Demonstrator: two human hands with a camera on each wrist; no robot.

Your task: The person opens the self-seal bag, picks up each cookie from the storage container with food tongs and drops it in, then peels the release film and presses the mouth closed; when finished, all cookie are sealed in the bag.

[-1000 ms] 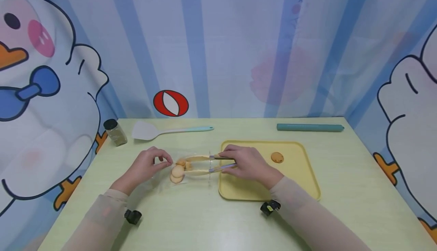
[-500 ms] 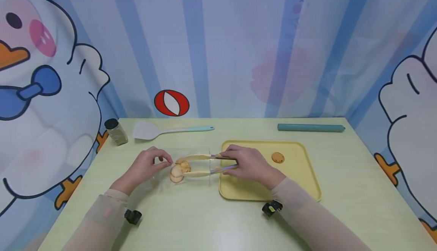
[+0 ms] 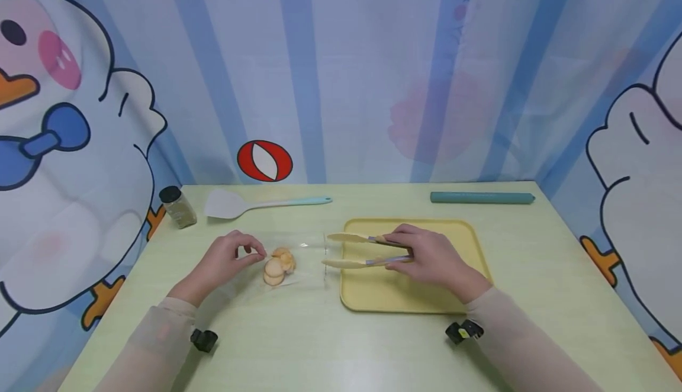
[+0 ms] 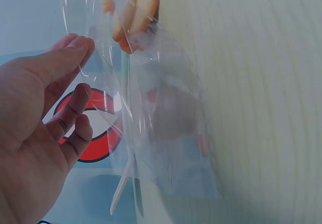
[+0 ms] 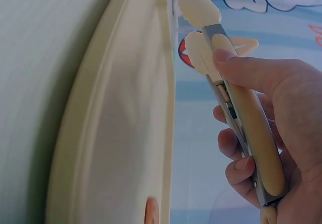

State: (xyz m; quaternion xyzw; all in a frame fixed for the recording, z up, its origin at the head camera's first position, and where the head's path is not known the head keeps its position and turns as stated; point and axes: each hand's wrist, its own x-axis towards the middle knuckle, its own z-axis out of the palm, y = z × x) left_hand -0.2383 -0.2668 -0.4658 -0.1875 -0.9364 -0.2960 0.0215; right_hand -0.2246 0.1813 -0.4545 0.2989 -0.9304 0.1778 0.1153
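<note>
My left hand (image 3: 226,262) pinches the edge of a clear plastic bag (image 4: 176,163) between thumb and fingers. Inside the bag, several round tan cookies (image 3: 275,269) lie in a loose pile just right of the fingertips. My right hand (image 3: 434,262) grips a pair of tongs (image 5: 251,133) with metal arms and cream tips. The tong tips are spread, with nothing between them, over the left edge of the yellow tray (image 3: 373,294), beside the bag's open end. A brown cookie (image 5: 152,211) on the tray shows in the right wrist view; in the head view the right hand hides it.
At the back left stand a spice jar (image 3: 178,207) with a black lid and a white spatula (image 3: 229,203) with a pale green handle. A teal rod (image 3: 482,198) lies at the back right. A printed curtain (image 3: 362,84) hangs behind the table.
The right hand has drawn the tongs rightward out of the bag, their tips leaving the cookie pile with nothing between them. The left hand has stayed at the bag.
</note>
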